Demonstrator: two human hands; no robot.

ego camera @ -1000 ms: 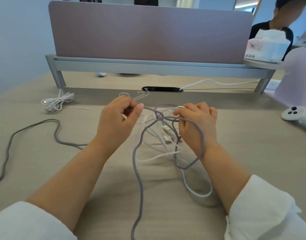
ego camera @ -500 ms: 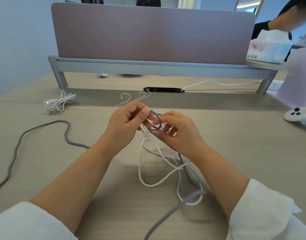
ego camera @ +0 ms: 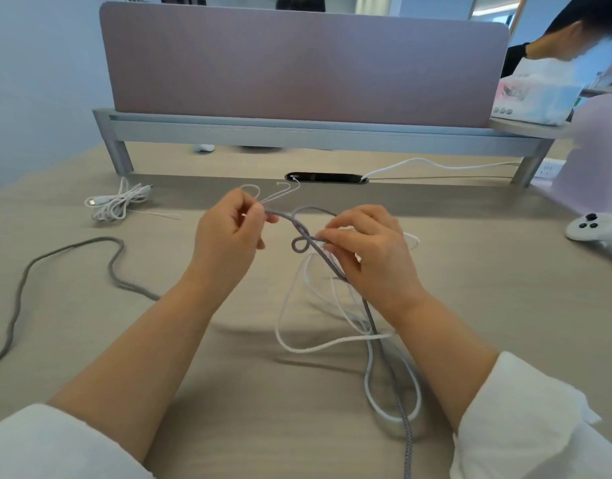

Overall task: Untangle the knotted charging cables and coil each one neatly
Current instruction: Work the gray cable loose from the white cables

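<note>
Grey cable [ego camera: 371, 314], tangled with the white cable [ego camera: 299, 348], rises from the table [ego camera: 505, 305]: left hand [ego camera: 228, 236] pinches one stretch, right hand [ego camera: 370, 257] pinches it beside a small loop. Untangling is in hand; next, the loop likely needs easing open to free the strand

**An open-plan office, seen from a shared desk**

A pale wood-grain desk [ego camera: 505, 288] runs up to a mauve fabric partition screen [ego camera: 297, 63] at twelve o'clock, mounted on a grey metal rail [ego camera: 297, 131]. Just below it sits a black cable slot [ego camera: 327, 177], with a white lead [ego camera: 436, 163] running toward a power socket [ego camera: 546, 168] at two o'clock. Beyond the screen, at one o'clock, another person [ego camera: 557, 43] bends over the neighbouring desk. A bundled white cable [ego camera: 117, 203] lies at ten o'clock.
</note>
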